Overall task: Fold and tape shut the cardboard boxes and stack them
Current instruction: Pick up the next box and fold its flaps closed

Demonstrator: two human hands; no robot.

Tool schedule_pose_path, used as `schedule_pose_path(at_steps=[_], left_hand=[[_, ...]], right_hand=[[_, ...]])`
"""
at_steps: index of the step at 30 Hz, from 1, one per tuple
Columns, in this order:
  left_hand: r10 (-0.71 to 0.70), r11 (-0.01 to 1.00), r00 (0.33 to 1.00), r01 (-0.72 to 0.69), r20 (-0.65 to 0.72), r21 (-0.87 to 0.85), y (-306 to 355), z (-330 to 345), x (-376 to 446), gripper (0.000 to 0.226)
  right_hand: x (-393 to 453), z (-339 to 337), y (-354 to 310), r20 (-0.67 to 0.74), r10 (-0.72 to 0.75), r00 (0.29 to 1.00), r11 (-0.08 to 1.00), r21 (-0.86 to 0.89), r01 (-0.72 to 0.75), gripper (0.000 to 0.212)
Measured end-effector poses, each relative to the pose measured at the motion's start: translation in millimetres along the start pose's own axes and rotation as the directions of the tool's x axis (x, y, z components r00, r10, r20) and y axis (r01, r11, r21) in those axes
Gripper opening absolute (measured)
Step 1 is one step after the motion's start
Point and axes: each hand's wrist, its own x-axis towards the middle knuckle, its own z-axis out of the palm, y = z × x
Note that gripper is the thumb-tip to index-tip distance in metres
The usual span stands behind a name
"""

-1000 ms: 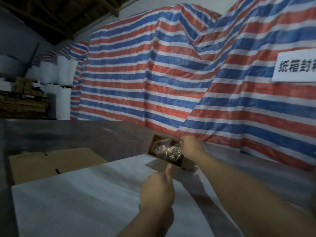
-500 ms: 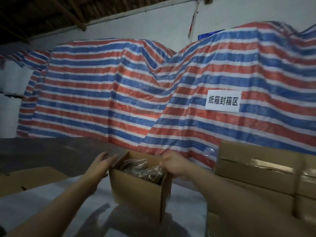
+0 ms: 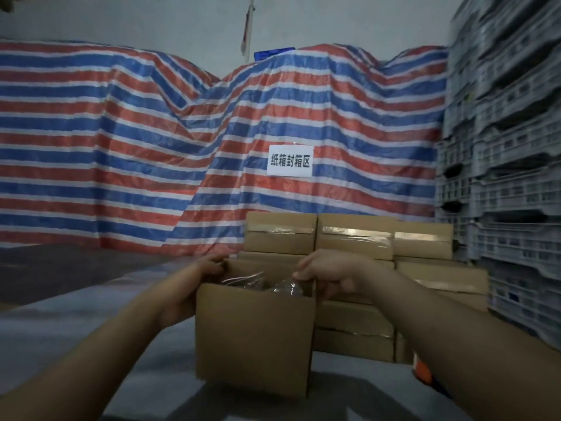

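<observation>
An open brown cardboard box [image 3: 255, 335] stands on the grey table [image 3: 60, 329] right in front of me, with clear plastic bags [image 3: 258, 282] showing inside its top. My left hand [image 3: 194, 287] grips the box's left wall at the upper corner. My right hand [image 3: 328, 275] pinches the right top edge, fingers curled over the rim. Behind the box stands a stack of taped-shut cardboard boxes [image 3: 358, 241], several high and wide.
A red, white and blue striped tarpaulin [image 3: 151, 153] with a white paper sign [image 3: 290, 161] covers the background. Grey plastic pallets [image 3: 510, 177] are piled at the right. An orange object [image 3: 423, 370], maybe a tape dispenser, lies by my right forearm.
The box has come from the far table nearer to me and to the right, now in front of the stack. My left hand moved from mid-air to the box's left side.
</observation>
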Motion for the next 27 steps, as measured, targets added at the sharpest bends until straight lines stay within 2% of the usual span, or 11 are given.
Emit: schedule_pose_path(at_steps=[3,6,9,11,13,15,18,20,24,27], left_hand=[[-0.027,0.999,1.000,0.027,0.015,-0.037,-12.2,52.2,8.0,0.025],[-0.080,0.997,0.997,0.080,0.023,-0.003,-30.6,93.8,17.0,0.027],[-0.128,0.992,0.991,0.128,-0.033,-0.013,-46.4,120.6,23.6,0.027],[-0.129,0.992,0.989,0.127,-0.075,-0.024,-51.8,127.9,28.8,0.029],[-0.102,0.993,0.990,0.096,-0.102,-0.064,-56.2,132.1,34.2,0.030],[-0.056,0.995,0.991,0.045,-0.123,-0.092,-59.6,137.6,37.7,0.028],[-0.036,0.991,0.991,0.018,-0.129,-0.134,-59.0,147.1,41.7,0.025],[-0.037,0.986,0.997,0.026,-0.067,-0.164,-62.4,146.6,41.5,0.031],[0.007,0.991,0.996,-0.019,-0.086,-0.131,-85.2,136.0,48.7,0.048],[-0.016,0.995,0.991,0.002,-0.133,-0.104,-113.9,136.0,49.0,0.041]], right_hand=[[-30.2,-36.5,33.1,-0.067,0.070,0.995,0.996,0.054,-0.066,0.009],[-52.6,-53.7,67.5,-0.089,0.169,0.981,0.981,0.110,-0.159,0.013],[-58.3,-50.0,102.5,-0.180,0.248,0.952,0.932,0.311,-0.185,0.030],[-60.8,-38.4,117.2,-0.244,0.280,0.928,0.820,0.564,-0.099,0.044],[-60.6,-24.4,127.7,-0.314,0.247,0.917,0.688,0.723,0.063,0.050],[-60.2,-6.8,135.2,-0.382,0.227,0.896,0.653,0.742,0.151,0.058],[-59.4,13.3,142.8,-0.399,0.280,0.873,0.630,0.762,0.146,0.071],[-58.0,15.7,149.7,-0.434,0.273,0.858,0.604,0.772,0.199,0.069],[-51.8,17.0,160.9,-0.501,0.229,0.835,0.603,0.746,0.282,0.066],[-48.3,20.2,167.1,-0.495,0.248,0.833,0.552,0.778,0.298,0.066]])
